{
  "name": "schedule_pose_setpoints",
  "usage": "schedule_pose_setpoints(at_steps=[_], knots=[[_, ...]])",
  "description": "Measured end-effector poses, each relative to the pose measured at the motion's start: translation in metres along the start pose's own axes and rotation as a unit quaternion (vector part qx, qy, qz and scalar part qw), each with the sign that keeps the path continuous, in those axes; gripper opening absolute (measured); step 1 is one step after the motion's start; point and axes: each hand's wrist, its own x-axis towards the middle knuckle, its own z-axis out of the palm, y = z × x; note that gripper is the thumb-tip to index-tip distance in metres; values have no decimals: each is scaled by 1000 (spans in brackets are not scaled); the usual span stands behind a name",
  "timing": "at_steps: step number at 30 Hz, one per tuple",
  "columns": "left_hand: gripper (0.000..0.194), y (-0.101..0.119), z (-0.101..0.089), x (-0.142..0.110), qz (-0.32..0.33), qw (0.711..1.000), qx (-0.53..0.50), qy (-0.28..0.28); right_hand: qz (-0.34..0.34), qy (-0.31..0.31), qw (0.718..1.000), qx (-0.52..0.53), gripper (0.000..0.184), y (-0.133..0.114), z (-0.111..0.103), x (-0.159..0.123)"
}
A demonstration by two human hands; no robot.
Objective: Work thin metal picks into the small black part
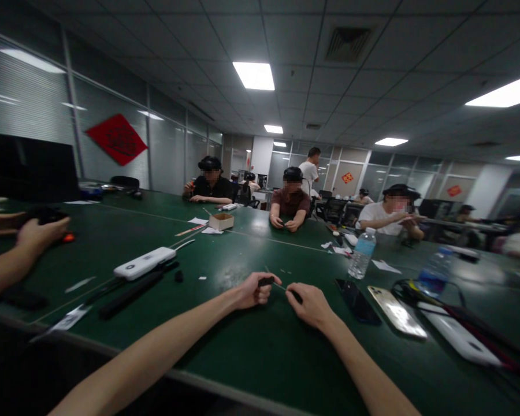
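My left hand is closed around a small black piece, just above the green tabletop. My right hand, a little to the right, is closed on a dark object mostly covered by its fingers. A thin, light rod spans the gap between the two hands. Whether it belongs to the black piece or the dark object, I cannot tell. Both forearms reach in over the table's near edge.
Left of my hands lie a white power strip and a black bar. To the right are a dark phone, a gold phone, a water bottle and cables. A co-worker's hands are at far left. An open cardboard box stands farther back.
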Motion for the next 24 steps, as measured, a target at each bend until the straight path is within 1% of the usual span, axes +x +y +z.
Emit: schedule_pose_setpoints(at_steps=[8,13,17,21,24], knots=[[30,-1,10,-5,65,995,76,12,5,19,1000,6,24,2,1,-1],[31,0,13,-7,78,990,115,14,9,32,999,10,23,2,3,-1],[34,-1,14,-5,92,985,142,28,13,47,999,8,21,3,4,0],[37,-3,13,-3,109,981,153,45,37,75,996,13,23,5,5,1],[37,-3,14,-3,116,979,161,53,64,99,992,39,25,6,6,2]])
